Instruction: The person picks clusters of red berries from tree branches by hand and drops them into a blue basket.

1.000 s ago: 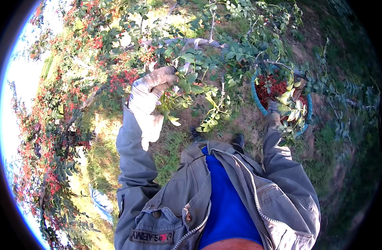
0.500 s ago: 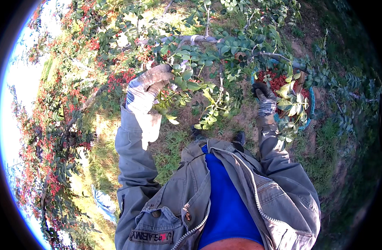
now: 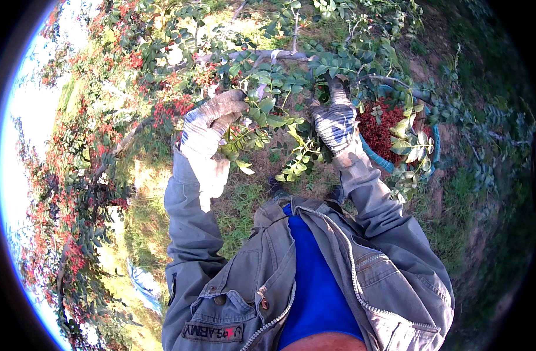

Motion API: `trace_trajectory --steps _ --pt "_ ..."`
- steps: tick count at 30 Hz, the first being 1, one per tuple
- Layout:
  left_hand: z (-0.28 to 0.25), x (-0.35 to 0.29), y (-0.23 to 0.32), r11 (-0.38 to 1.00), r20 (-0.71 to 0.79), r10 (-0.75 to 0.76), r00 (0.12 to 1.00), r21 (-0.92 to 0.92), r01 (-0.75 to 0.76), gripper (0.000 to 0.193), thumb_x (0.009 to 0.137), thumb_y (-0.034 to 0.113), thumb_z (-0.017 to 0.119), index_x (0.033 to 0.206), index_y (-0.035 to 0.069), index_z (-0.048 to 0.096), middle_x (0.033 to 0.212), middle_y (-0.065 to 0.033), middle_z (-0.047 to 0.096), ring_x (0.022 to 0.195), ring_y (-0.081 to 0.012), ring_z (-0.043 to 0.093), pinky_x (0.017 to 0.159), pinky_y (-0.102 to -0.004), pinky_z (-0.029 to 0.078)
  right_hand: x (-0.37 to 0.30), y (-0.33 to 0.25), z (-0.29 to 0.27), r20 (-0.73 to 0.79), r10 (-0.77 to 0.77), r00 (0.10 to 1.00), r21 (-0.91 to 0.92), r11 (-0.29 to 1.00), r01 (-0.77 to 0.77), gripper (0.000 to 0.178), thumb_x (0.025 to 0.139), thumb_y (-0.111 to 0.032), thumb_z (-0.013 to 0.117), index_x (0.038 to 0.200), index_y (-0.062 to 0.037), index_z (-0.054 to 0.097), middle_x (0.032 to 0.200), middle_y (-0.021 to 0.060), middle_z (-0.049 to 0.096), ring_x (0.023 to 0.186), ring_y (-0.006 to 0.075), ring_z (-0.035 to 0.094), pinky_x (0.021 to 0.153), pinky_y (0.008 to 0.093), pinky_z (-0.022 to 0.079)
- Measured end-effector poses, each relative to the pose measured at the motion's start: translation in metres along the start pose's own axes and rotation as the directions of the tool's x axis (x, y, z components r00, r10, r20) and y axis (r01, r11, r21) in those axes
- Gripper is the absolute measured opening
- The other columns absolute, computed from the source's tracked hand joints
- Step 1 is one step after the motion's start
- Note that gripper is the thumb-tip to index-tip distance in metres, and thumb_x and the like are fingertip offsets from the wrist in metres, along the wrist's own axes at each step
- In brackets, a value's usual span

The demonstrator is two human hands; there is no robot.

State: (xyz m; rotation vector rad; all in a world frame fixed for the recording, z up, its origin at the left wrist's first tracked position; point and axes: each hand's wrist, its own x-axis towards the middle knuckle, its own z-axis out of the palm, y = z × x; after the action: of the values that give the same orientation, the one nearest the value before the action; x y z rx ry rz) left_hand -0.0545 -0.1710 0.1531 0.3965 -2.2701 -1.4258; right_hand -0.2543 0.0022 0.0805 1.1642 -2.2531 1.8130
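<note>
My left hand (image 3: 212, 121), in a striped, soiled work glove, is closed at a leafy twig (image 3: 259, 117) below a thicker branch (image 3: 282, 55). Its fingertips are partly lost among the leaves. My right hand (image 3: 336, 120), gloved alike, reaches up into the foliage under the same branch, thumb and fingers apart, with nothing visible in it. Just right of it, a basket with a blue rim (image 3: 373, 157) holds a heap of small red berries (image 3: 384, 126). A leafy spray (image 3: 413, 140) hangs in front of the basket.
Thorny-looking bushes with red berry clusters (image 3: 75, 257) fill the left side. A branch (image 3: 124, 140) slants through them. A pale blue and white sheet or bag (image 3: 145, 284) lies on the grass at lower left. More leafy branches (image 3: 502, 137) reach out at right.
My right hand has moved left and away from the basket, up into the leaves, and more of the berries now shows. My left hand has barely shifted.
</note>
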Motion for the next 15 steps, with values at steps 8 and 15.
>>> trace_trajectory --steps 8,15 --pt "-0.002 0.000 0.007 0.999 0.021 -0.019 1.000 0.047 0.018 0.030 0.085 -0.011 0.053 0.103 0.006 0.069 0.120 -0.0070 0.061 0.108 -0.0189 0.059 0.091 -0.0308 0.048 0.015 0.018 0.017 -0.164 -0.276 0.947 -0.008 0.960 0.278 0.027 0.074 0.002 0.068 0.100 -0.0061 0.068 0.093 0.0144 0.068 0.086 0.0292 0.064 0.079 0.0366 0.050" --pt "-0.003 0.000 0.003 0.991 -0.008 -0.131 0.991 0.000 0.131 0.031 0.085 -0.011 0.051 0.102 0.007 0.069 0.120 -0.0068 0.061 0.108 -0.0182 0.059 0.091 -0.0302 0.048 0.003 0.021 0.005 0.015 -0.361 0.932 -0.101 0.927 0.360 0.028 0.073 0.003 0.067 0.099 -0.0071 0.068 0.089 0.0138 0.066 0.083 0.0299 0.064 0.078 0.0368 0.050"
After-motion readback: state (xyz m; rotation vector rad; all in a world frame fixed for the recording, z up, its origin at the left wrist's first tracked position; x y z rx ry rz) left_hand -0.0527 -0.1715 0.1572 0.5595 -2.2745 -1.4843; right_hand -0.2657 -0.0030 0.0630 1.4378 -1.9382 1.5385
